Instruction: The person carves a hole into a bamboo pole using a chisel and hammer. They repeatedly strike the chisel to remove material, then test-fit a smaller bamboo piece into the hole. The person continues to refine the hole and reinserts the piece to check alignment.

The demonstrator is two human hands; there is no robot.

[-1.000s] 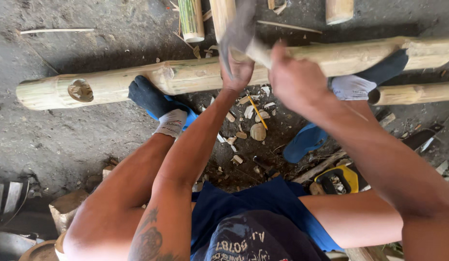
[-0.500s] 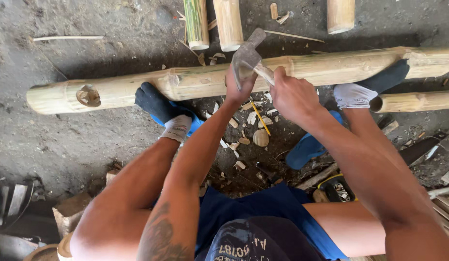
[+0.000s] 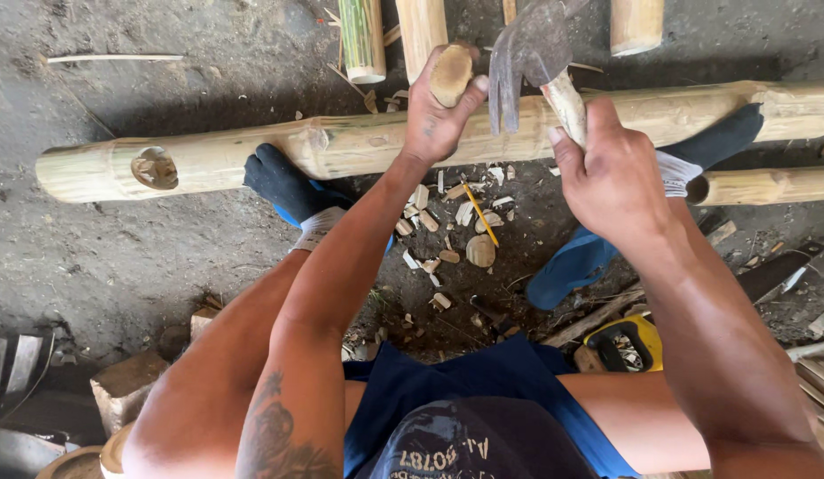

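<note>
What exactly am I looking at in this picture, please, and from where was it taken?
The picture comes from a camera worn on a person's head, looking down at their own arms and legs. They sit on bare ground with both socked feet braced against a long bamboo pole. The left hand grips a short wooden-handled tool set on the pole. The right hand holds a hammer raised just above it. Wood chips and a yellow pencil lie between the legs. More bamboo pieces lie beyond.
</note>
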